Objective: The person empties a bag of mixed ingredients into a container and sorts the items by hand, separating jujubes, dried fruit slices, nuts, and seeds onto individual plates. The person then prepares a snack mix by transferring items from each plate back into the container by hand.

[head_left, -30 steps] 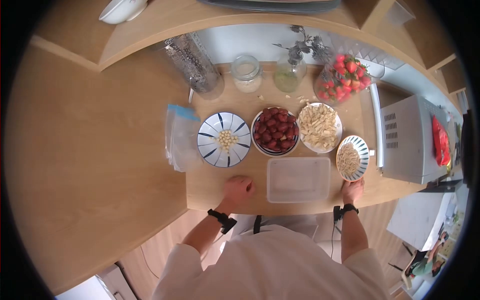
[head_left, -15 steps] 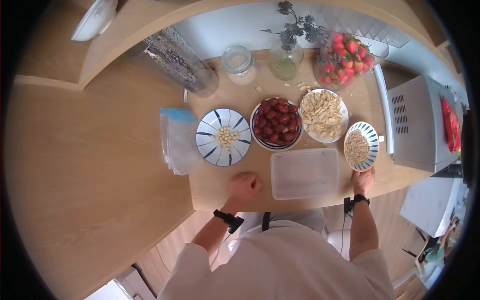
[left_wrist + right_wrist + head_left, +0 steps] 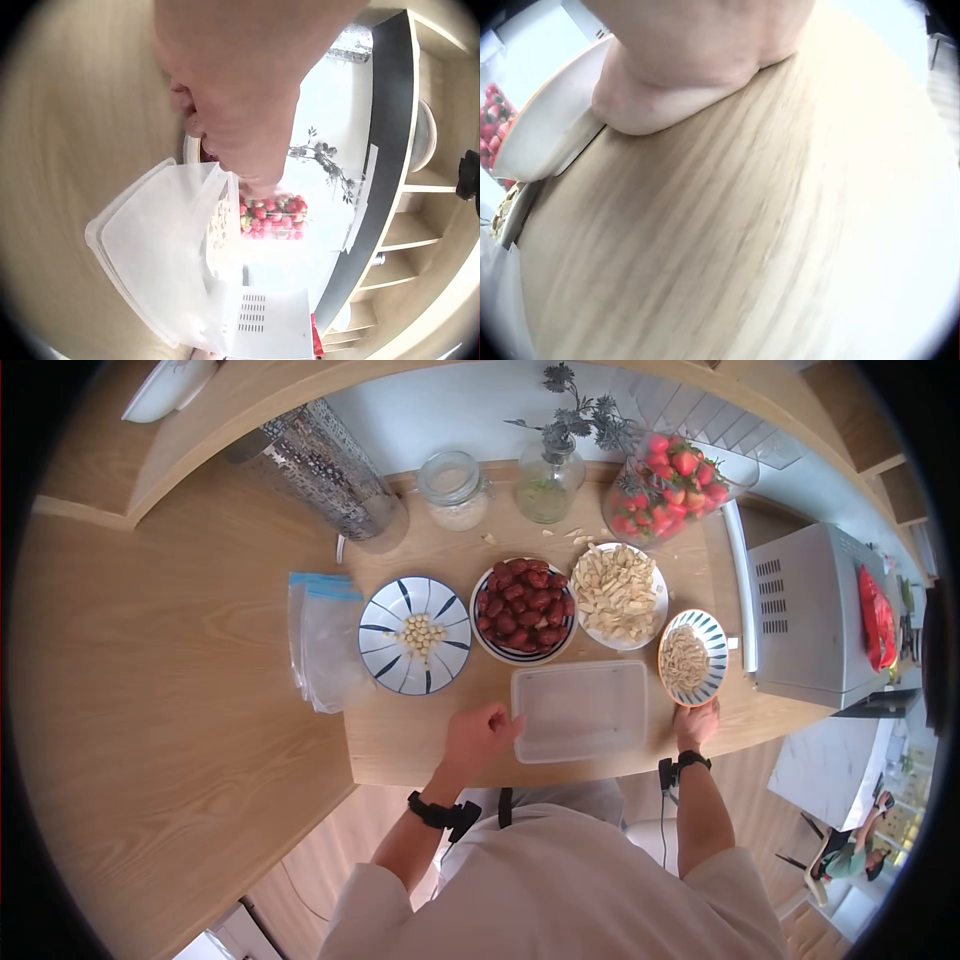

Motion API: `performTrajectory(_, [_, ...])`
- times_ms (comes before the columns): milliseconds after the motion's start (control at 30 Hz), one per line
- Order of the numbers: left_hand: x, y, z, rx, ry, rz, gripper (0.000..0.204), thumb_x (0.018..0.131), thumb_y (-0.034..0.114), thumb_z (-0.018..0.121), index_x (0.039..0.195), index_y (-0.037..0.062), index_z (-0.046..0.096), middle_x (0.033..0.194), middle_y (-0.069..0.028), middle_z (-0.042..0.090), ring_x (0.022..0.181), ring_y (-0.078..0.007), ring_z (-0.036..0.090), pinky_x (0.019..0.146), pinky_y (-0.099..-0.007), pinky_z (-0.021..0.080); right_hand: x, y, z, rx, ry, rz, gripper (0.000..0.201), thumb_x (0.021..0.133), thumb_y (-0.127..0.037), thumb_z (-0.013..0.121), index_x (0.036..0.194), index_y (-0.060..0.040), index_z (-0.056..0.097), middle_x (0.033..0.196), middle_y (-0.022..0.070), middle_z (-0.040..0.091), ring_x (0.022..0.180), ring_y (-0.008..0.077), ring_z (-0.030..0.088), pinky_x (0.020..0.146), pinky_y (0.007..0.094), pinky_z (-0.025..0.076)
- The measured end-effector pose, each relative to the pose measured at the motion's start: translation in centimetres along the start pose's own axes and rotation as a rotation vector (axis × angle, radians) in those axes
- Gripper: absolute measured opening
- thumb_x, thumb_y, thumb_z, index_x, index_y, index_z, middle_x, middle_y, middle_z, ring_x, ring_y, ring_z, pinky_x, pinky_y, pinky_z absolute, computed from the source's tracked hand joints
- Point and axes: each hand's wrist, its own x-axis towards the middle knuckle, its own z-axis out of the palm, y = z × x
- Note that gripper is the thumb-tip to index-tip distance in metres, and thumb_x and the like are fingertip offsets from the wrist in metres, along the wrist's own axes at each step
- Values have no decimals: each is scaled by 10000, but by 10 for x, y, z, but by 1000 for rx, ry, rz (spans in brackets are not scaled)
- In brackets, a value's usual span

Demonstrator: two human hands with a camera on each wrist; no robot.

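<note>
A clear plastic box (image 3: 580, 712) lies near the front edge of the table. My left hand (image 3: 482, 738) is at the box's left side, thumb and finger tips right at its rim, the other fingers loosely curled. The left wrist view shows the left hand (image 3: 240, 112) just above the box (image 3: 161, 255). My right hand (image 3: 697, 725) rests on the table against the near side of a small bowl (image 3: 712, 672) of pale slivers. In the right wrist view this bowl (image 3: 555, 120) stands on the table and its wall hides the fingertips.
Behind the box stand a plate (image 3: 440, 665) with pale round kernels, a bowl of red dates (image 3: 522, 610) and a plate of dried slices (image 3: 615, 595). Plastic bags (image 3: 320, 650) lie left. Jars, a strawberry container (image 3: 665, 495) and a grey appliance (image 3: 800, 620) stand along the back and right.
My left hand has moved right, from beside the box up to its left rim. The right hand stays by the small bowl. The head view has shifted slightly.
</note>
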Motion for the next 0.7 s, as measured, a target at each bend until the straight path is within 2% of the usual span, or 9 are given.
performTrajectory(33, [1, 3, 1, 61, -50, -36, 308, 832, 274, 707, 701, 42, 551, 559, -89, 511, 484, -235, 488, 493, -343, 412, 0, -1, -3, -1, -28, 29, 552, 838, -497, 565, 1130, -30, 599, 1030, 227, 649, 954, 445, 595, 799, 517, 480])
performTrajectory(67, [1, 3, 3, 57, -43, -41, 308, 832, 274, 707, 701, 42, 551, 559, -89, 511, 484, -235, 488, 493, -343, 412, 3, -3, -4, 1, -58, 52, 528, 836, -465, 576, 1127, -25, 597, 1031, 227, 649, 956, 448, 593, 803, 518, 479])
performTrajectory(133, [3, -4, 2, 134, 16, 62, 270, 831, 226, 681, 707, 33, 537, 572, -96, 509, 492, -254, 491, 493, -345, 410, 4, -6, -6, 42, -29, 2, 508, 835, -440, 583, 1125, -24, 596, 1036, 228, 648, 957, 449, 593, 806, 517, 480])
performTrajectory(267, [0, -20, -11, 61, 76, -12, 242, 825, 196, 658, 686, 41, 535, 557, -107, 493, 487, -280, 489, 490, -354, 413, 2, -3, -2, 41, -15, -11, 473, 841, -398, 587, 1128, -22, 595, 1054, 228, 643, 970, 444, 591, 820, 513, 478])
performTrajectory(333, [2, -29, -20, 159, 181, 26, 227, 814, 160, 657, 665, 44, 531, 536, -117, 473, 463, -284, 482, 473, -356, 405, 1, -1, -3, 47, 13, -39, 497, 846, -417, 576, 1142, -18, 590, 1061, 226, 641, 984, 440, 588, 834, 508, 473])
performTrajectory(400, [1, -33, -26, 147, 201, 44, 234, 809, 152, 664, 651, 48, 526, 523, -111, 477, 454, -284, 489, 466, -354, 406, 1, -2, -5, 6, -56, 10, 525, 854, -440, 556, 1153, -11, 586, 1071, 223, 641, 997, 438, 585, 844, 507, 470])
performTrajectory(633, [9, -18, -59, 198, 298, 128, 221, 809, 158, 686, 665, 76, 540, 530, -75, 543, 480, -300, 562, 467, -357, 438, 1, 2, 0, -24, -61, 18, 537, 855, -456, 540, 1153, -12, 591, 1071, 223, 645, 991, 434, 590, 840, 513, 470])
performTrajectory(700, [21, -12, -71, 247, 309, 98, 201, 811, 163, 688, 692, 79, 550, 568, -75, 562, 517, -297, 582, 491, -369, 453, 2, 3, 1, -34, -44, -1, 542, 853, -460, 542, 1153, -10, 590, 1071, 223, 646, 995, 432, 589, 847, 514, 468])
